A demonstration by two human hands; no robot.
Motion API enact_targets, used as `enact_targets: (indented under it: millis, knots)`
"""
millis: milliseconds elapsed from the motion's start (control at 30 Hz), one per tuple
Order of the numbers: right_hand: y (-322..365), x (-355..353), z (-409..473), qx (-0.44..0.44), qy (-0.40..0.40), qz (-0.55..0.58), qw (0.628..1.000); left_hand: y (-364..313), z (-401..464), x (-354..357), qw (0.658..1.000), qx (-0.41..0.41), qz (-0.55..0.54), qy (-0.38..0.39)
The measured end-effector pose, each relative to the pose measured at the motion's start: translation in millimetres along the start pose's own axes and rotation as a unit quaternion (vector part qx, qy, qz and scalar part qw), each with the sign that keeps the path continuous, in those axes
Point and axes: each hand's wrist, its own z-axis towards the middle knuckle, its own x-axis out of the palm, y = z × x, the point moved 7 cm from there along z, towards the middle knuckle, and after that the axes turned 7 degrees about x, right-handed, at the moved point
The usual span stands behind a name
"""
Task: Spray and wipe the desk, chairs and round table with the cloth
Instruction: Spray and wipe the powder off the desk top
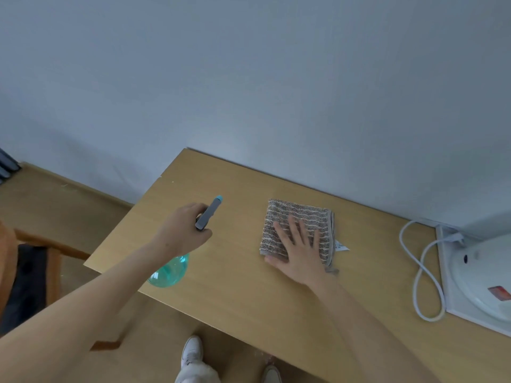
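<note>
The desk (249, 286) is a pale, honey-tan wood tone, plain and even. On it the cloth (298, 225) is brown-grey, crossed by thin wavy cream stripes, with a grey hem and a small white tag. The spray bottle (168, 272) is clear turquoise, its head grey with a light blue tip. A white cable (423, 275) loops beside a white appliance (475, 280) bearing a red sticker. The wall (249, 78) is pale grey-blue; the chair (52, 261) is orange-brown with a dark seat; shoes (192, 352) are white.
</note>
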Motion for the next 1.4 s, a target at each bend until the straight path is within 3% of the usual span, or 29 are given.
enact_targets:
  millis: [133,333,433,533,600,833,1067,1267,1400]
  knots:
    - [-2.7,10.9,-1.7,0.015,0.006,-0.008,1.0,0.4,-3.3,3.9,1.0,-0.002,0.009,0.014]
    - [9.1,4.5,3.8,0.079,-0.078,-0.002,0.994,7.3,-8.1,1.9,1.0,0.001,0.008,0.022]
    - [8.4,-11.3,0.0,0.086,-0.112,0.111,0.984,11.7,-10.8,-1.6,1.0,-0.003,0.012,0.025]
    - [-4.7,-23.5,-5.2,0.133,-0.123,0.294,0.938,14.5,-10.6,-2.2,0.999,-0.009,0.011,0.028]
    - [-13.0,-33.2,-10.7,0.146,-0.14,0.334,0.921,10.6,-7.6,-0.4,0.999,-0.009,0.011,0.035]
    - [-63.9,-107.2,-44.2,0.149,-0.223,0.335,0.903,-43.8,11.7,28.6,0.994,0.03,0.029,0.098]
    - [-116.2,-158.1,-102.9,0.098,-0.282,0.192,0.935,-130.5,21.5,62.3,0.987,0.106,0.015,0.117]
    - [-152.0,-164.2,-144.6,0.119,-0.291,0.166,0.935,-179.4,14.2,86.8,0.983,0.133,-0.002,0.126]
    - [-163.6,-165.3,-178.2,0.14,-0.297,0.257,0.909,-196.5,-2.7,104.0,0.98,0.141,-0.02,0.14]
